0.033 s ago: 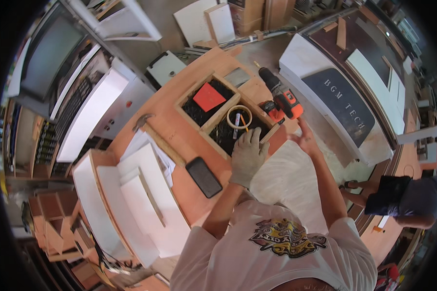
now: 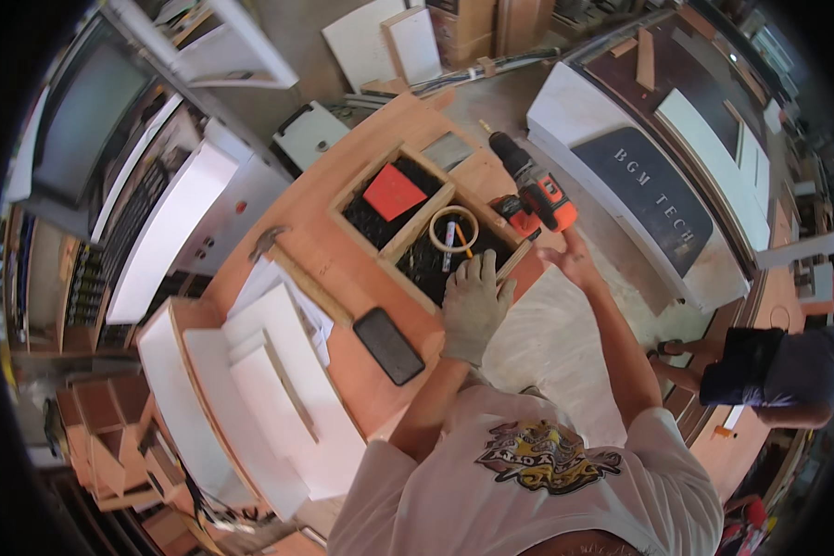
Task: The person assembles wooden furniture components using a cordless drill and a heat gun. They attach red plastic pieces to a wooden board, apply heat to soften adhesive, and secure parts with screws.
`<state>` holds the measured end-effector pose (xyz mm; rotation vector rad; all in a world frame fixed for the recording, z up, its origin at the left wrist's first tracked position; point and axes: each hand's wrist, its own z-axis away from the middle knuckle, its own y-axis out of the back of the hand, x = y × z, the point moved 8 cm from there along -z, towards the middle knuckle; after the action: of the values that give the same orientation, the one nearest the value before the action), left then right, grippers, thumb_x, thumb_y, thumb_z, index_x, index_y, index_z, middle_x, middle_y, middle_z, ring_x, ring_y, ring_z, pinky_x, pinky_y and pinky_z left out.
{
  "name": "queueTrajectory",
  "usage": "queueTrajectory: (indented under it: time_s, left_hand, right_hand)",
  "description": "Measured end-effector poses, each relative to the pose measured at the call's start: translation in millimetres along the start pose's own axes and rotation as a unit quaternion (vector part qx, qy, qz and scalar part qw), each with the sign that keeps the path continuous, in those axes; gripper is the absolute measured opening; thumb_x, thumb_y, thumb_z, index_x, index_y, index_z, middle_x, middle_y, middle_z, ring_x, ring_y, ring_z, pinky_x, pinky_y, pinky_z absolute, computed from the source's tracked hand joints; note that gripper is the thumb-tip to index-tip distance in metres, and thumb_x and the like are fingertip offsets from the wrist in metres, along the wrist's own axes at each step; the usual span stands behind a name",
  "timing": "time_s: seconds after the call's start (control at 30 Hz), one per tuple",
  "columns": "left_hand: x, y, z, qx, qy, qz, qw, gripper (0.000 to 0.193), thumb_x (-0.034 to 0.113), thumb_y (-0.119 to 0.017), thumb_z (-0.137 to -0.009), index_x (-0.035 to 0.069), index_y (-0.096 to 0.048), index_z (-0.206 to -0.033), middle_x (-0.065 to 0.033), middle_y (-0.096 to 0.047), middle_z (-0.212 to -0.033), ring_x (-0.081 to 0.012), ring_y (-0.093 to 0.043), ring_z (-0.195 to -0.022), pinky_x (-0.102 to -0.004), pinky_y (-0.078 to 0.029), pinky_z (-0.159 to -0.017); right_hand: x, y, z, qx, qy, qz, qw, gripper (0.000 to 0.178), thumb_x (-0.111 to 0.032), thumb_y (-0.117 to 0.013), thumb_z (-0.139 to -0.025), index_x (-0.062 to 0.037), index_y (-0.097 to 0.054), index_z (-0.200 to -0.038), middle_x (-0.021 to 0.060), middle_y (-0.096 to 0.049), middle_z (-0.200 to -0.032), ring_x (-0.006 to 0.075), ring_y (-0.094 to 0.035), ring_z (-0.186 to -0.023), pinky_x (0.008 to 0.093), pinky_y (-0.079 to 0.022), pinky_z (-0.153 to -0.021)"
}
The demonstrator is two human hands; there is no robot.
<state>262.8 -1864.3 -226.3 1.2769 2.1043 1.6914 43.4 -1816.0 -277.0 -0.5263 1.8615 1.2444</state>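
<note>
My left hand (image 2: 473, 304), in a grey work glove, rests with fingers stretched over the near edge of a divided wooden box (image 2: 410, 269). Just ahead of its fingertips, a roll of tape (image 2: 434, 235) lies in the near compartment, with a white marker (image 2: 448, 243) and a yellow pencil (image 2: 464, 243) inside or across its ring. A red piece (image 2: 394, 193) sits on the dark screws in the far compartment. My bare right hand (image 2: 573, 261) has its fingers apart at the rear of an orange and black cordless drill (image 2: 537, 190); whether they touch is unclear.
A claw hammer (image 2: 308, 284) and a black phone (image 2: 388, 347) lie on the wooden bench (image 2: 343, 153), left of the box. White panels (image 2: 287, 389) stand at the near left. A white cabinet (image 2: 565, 107) is to the right. Another person (image 2: 778, 375) is at far right.
The view has shifted slightly. My right hand's fingers have moved a little at the drill's rear; my left hand stays on the box edge.
</note>
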Motion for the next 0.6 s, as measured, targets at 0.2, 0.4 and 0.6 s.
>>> queueTrajectory:
  time_s: [0.2,0.4,0.6]
  left_hand:
    - [11,-19,-6,-0.138,-0.059,-0.051,0.987,0.049,0.04,-0.061,-0.093,0.006,-0.054,-0.127,-0.0098,-0.063,-0.113,-0.0248,-0.059,-0.111,-0.0409,-0.047,-0.09]
    - [11,-34,2,-0.067,-0.11,0.005,0.992,0.046,0.037,-0.056,-0.098,0.001,-0.059,-0.127,-0.0181,-0.065,-0.121,-0.0346,-0.061,-0.113,-0.047,-0.046,-0.1]
    - [-1,-29,4,-0.054,-0.07,0.094,0.992,0.04,0.026,-0.057,-0.099,-0.005,-0.062,-0.123,-0.024,-0.064,-0.123,-0.0413,-0.06,-0.111,-0.0496,-0.044,-0.102]
  right_hand:
    - [24,-54,-52,0.007,-0.074,-0.257,0.963,0.036,-0.022,-0.082,-0.085,-0.0087,-0.066,-0.114,0.0021,-0.069,-0.098,0.0155,-0.065,-0.091,0.0341,-0.053,-0.08]
    - [21,-2,-43,0.131,-0.003,0.003,0.991,0.039,-0.045,-0.066,-0.085,-0.0096,-0.065,-0.1,0.0157,-0.067,-0.085,0.0316,-0.063,-0.074,0.0418,-0.052,-0.069]
    - [28,86,85,0.198,-0.128,-0.112,0.965,0.034,-0.02,-0.073,-0.072,-0.0031,-0.064,-0.1,0.016,-0.065,-0.086,0.0237,-0.062,-0.08,0.0393,-0.05,-0.074]
